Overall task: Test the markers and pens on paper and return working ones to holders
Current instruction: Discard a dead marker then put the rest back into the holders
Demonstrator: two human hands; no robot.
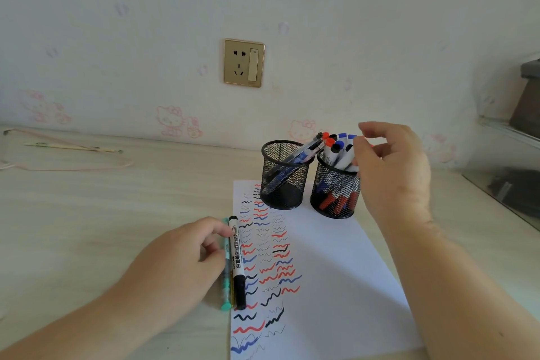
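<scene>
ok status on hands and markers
Left hand resting on black whiteboard marker beside scribbled white paper. Right hand at markers in right black mesh holder.

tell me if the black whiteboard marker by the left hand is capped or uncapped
Capped. The black whiteboard marker lies flat along the paper's left edge with its black cap on; no tip shows.

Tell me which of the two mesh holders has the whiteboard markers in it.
The right-hand mesh holder, beside the right hand: it is packed with red-, blue- and black-capped markers. The left-hand mesh holder holds only a few slim pens leaning across it.
</scene>
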